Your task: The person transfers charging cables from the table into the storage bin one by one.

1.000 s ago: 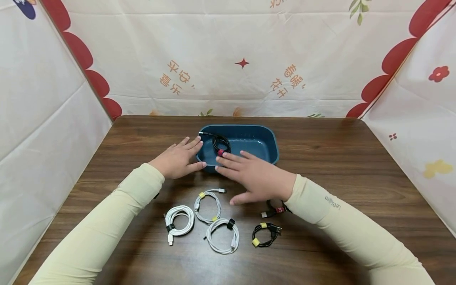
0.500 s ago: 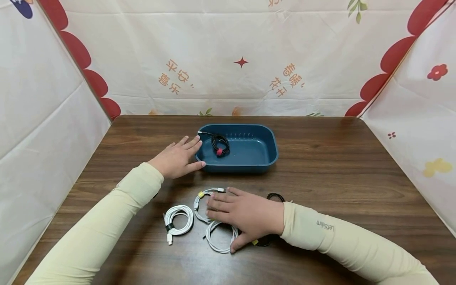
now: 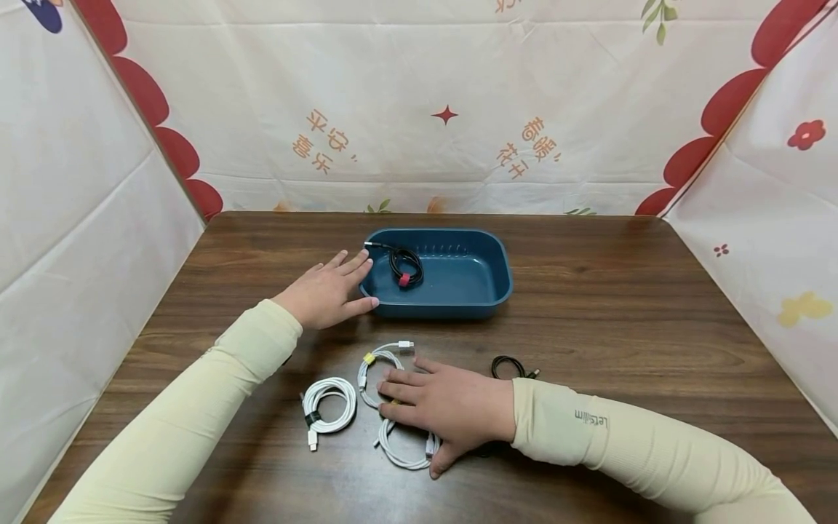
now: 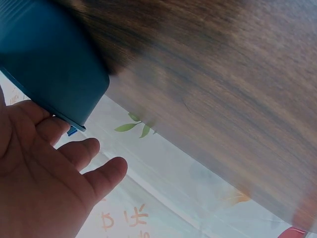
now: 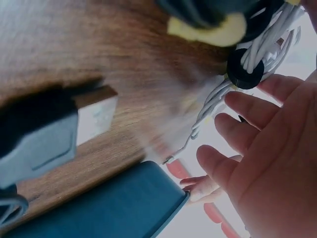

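My left hand (image 3: 327, 295) rests its spread fingers on the left rim of the blue bin (image 3: 435, 310); in the left wrist view its fingertips lie along the bin's rim. My right hand (image 3: 452, 407) reaches flat over two coiled white cables, fingers extended. One white cable (image 3: 364, 375) has yellow ties; the nearer white cable (image 3: 406, 464) is partly covered. In the right wrist view, the fingertips are right at a white cable's black strap (image 5: 245, 69). Inside the bin lies a coiled black cable (image 3: 409, 266) with a red tie.
A third white cable coil (image 3: 329, 404) with a black strap lies to the left. A black cable (image 3: 507, 360) shows beyond the right wrist. In the right wrist view, a yellow-tied dark cable (image 5: 208, 32) and a black USB plug (image 5: 39, 134) are close by.
My right hand has come back from over the bin to the white cables and shifted slightly nearer. The yellow-tied white cable has moved a little. My left hand has stayed at the bin.
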`<state>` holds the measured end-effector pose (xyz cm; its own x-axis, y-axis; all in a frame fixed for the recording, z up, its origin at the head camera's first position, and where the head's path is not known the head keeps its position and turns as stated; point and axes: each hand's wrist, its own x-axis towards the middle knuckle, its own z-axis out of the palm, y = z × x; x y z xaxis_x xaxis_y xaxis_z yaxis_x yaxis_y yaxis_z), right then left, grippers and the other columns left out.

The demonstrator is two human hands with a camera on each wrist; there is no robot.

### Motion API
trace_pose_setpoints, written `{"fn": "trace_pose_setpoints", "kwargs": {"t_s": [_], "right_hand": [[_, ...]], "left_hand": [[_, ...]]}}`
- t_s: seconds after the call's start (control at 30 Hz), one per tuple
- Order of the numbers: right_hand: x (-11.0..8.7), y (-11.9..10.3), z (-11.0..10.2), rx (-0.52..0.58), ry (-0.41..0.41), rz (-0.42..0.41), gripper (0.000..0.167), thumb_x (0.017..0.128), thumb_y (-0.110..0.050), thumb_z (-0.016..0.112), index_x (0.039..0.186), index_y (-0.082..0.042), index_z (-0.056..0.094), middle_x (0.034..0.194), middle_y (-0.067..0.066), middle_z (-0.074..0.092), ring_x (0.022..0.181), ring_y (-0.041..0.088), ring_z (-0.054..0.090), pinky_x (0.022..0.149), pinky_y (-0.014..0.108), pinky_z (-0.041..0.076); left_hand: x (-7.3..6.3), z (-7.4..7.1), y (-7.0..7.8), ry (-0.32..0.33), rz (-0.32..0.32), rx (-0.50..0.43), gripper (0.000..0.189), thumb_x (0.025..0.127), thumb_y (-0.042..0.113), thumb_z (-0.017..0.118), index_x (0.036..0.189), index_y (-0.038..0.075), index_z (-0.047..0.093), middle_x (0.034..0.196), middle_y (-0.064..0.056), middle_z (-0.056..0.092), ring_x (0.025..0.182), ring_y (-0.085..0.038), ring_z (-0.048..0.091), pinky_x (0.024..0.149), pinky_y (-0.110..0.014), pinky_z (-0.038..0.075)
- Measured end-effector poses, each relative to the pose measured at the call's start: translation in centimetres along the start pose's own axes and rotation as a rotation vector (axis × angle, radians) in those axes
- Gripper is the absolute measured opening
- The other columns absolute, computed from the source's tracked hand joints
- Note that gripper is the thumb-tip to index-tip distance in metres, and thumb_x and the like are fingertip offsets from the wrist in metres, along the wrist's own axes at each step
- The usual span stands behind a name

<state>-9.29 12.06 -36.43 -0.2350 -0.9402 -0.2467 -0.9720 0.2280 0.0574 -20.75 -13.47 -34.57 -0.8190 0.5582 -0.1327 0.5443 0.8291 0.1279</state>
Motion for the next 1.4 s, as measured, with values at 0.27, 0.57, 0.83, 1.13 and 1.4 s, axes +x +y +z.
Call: {"fn": "trace_pose_setpoints", "kwargs": {"t_s": [0.27, 0.57, 0.83, 1.13, 1.4], "right_hand": [[0.0, -0.3, 0.0, -0.070, 0.031, -0.035, 0.092, 0.083, -0.074, 0.060, 0.152, -0.016, 0.042, 0.158, 0.006, 0.035, 0.149, 0.023, 0.022, 0.115, 0.049, 0.028], [-0.1, -0.5, -0.4, -0.114, 0.078, -0.058, 0.087, 0.082, -0.069, 0.064, 0.146, -0.013, 0.048, 0.154, 0.004, 0.041, 0.146, 0.020, 0.029, 0.113, 0.047, 0.031], [-0.5, -0.3, -1.5, -0.124, 0.095, -0.052, 0.087, 0.082, -0.067, 0.065, 0.147, -0.012, 0.047, 0.155, 0.004, 0.040, 0.147, 0.020, 0.028, 0.114, 0.047, 0.030], [-1.0, -0.2, -3.0, -0.157, 0.086, -0.031, 0.089, 0.082, -0.066, 0.066, 0.149, -0.011, 0.045, 0.157, 0.006, 0.037, 0.148, 0.021, 0.025, 0.116, 0.046, 0.026], [-1.3, 0.3, -4.7, -0.186, 0.032, -0.004, 0.088, 0.085, -0.065, 0.065, 0.150, -0.011, 0.043, 0.159, 0.007, 0.034, 0.149, 0.019, 0.022, 0.118, 0.046, 0.021]], "left_hand": [[0.1, 0.0, 0.0, 0.003, -0.001, -0.005, 0.081, 0.100, 0.065, 0.037, 0.159, 0.012, 0.023, 0.165, -0.006, 0.014, 0.150, -0.035, 0.011, 0.113, -0.060, 0.024], [0.0, -0.1, 0.2, 0.005, 0.003, 0.004, 0.080, 0.100, 0.063, 0.038, 0.158, 0.011, 0.025, 0.165, -0.008, 0.015, 0.150, -0.037, 0.012, 0.113, -0.060, 0.025], [0.0, -0.2, 0.2, 0.003, 0.000, 0.014, 0.081, 0.099, 0.065, 0.039, 0.158, 0.011, 0.025, 0.165, -0.008, 0.015, 0.150, -0.037, 0.012, 0.112, -0.061, 0.024], [0.0, -0.3, 0.2, -0.009, -0.004, 0.028, 0.081, 0.099, 0.066, 0.036, 0.159, 0.012, 0.024, 0.165, -0.007, 0.014, 0.150, -0.037, 0.010, 0.112, -0.063, 0.022], [0.0, -0.5, 0.3, -0.026, -0.017, 0.041, 0.081, 0.099, 0.067, 0.035, 0.159, 0.013, 0.024, 0.165, -0.007, 0.014, 0.150, -0.038, 0.011, 0.113, -0.064, 0.019]]}}
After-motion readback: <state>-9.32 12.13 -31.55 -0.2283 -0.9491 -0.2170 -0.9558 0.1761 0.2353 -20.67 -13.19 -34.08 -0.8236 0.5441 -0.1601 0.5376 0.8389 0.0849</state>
